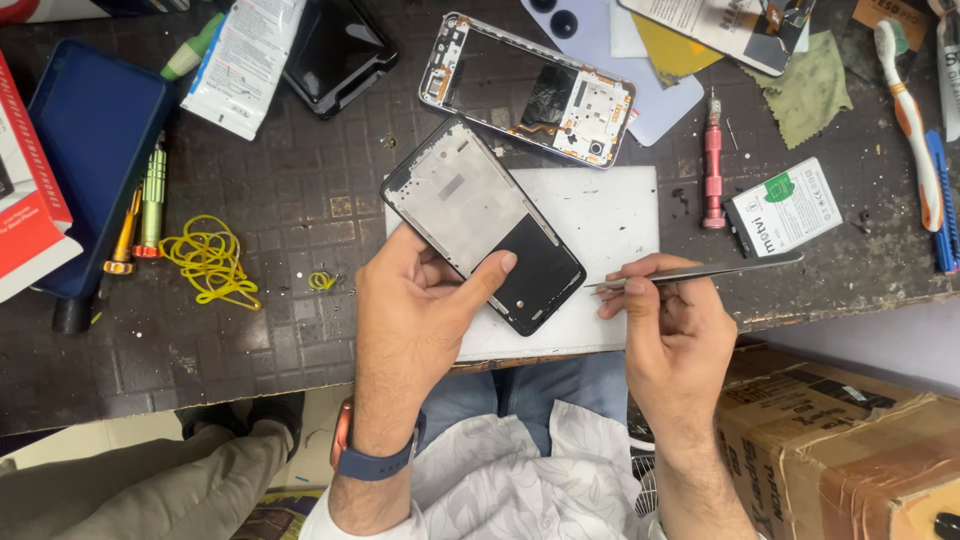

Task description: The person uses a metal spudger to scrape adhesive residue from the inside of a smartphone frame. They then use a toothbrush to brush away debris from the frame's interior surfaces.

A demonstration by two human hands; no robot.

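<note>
Left hand grips a black phone screen frame from below, thumb laid across its lower face, fingers closed behind it. The frame is held tilted above a white work mat, inner side up: a pale metal shield plate over the upper part, a dark bare panel at the lower end. Held this way, the inner face is turned toward the camera and the lower corner points toward the other hand.

Right hand is closed on a pair of metal tweezers, pinched between thumb and forefinger near the tips. The tips point left, near the lower right edge of the frame but apart from it. The long tail of the tweezers runs out to the right over the bench edge.

The work mat gives a light background; small parts would show on it better than on the dark gridded bench top.

Set aside behind the mat: a second phone chassis with its circuit boards exposed, lying flat. To the right, a red precision screwdriver and a flat phone battery, within reach of the right hand. Further right, a toothbrush, and a green cloth behind the battery.

Left of the mat: a tangle of yellow rubber bands, more screwdrivers, a blue case. A cardboard box stands beside the person's right knee, below bench level.
</note>
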